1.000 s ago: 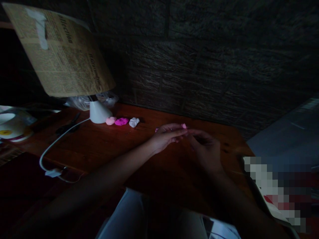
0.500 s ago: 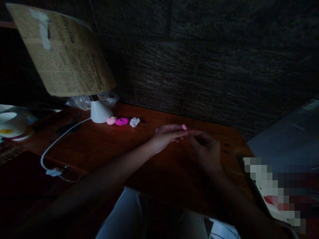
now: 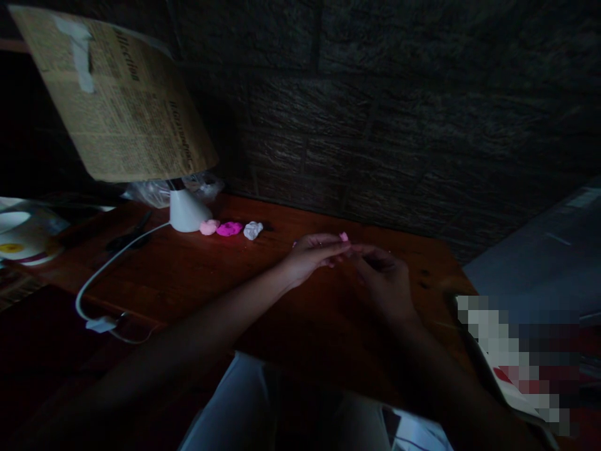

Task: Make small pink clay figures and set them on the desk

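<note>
Over the wooden table my left hand is closed, thumb against fingers, on a small piece of pink modelling clay that sticks up past the fingertips. My right hand meets it there, its thumb and forefinger pinched at the same piece; most of the clay is hidden by the fingers. To the left, in a row, lie a light pink clay lump, a bright magenta lump and a white lump. A small purplish spot shows behind my left hand, too small to name.
A lamp with a newsprint shade and white base stands at the table's back left, its white cable hanging over the edge. Dark scissors and a white cup are further left. A dark stone wall rises behind.
Both hands stay together at the pink clay, with only a slight shift of the fingers. The right hand sits a little further left. Nothing else has visibly moved.
</note>
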Available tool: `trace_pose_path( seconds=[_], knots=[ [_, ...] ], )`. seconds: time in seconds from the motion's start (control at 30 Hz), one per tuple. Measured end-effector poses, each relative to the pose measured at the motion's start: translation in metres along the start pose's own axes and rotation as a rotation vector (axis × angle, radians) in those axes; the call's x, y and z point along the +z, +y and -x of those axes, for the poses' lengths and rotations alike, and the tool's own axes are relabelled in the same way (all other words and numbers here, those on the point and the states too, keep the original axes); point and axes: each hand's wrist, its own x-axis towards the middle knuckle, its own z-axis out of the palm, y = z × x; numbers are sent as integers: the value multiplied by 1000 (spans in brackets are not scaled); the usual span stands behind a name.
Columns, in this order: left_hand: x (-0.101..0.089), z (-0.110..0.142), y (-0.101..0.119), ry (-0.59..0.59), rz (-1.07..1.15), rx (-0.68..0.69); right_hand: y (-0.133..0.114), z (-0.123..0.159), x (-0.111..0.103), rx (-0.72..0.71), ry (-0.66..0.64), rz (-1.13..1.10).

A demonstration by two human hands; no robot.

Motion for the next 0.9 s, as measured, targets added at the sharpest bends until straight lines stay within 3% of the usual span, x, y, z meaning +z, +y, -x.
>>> trace_pose_path(
  seconds=[0.13,0.27,0.43,0.53,0.73,0.9],
  knots=[
    [-4,-2,-1,43,-15,13,-2,-6,-8,12,28,29],
    [-6,-5,-3,-12,-93,-47,-4,-12,-17,62,68,-3],
    [-7,-4,-6,-141,-259,-58,-3,-16,-20,103,-154,6],
    [-9,-4,-7,-157,-307,-67,1,-17,-21,96,-217,-2],
    [-12,-8,-8,-154,-308,-72,6,-27,-33,45,-84,-15],
    [-16,-11,-10,-20,-308,-46,11,-41,-53,-53,55,113]
  ],
)
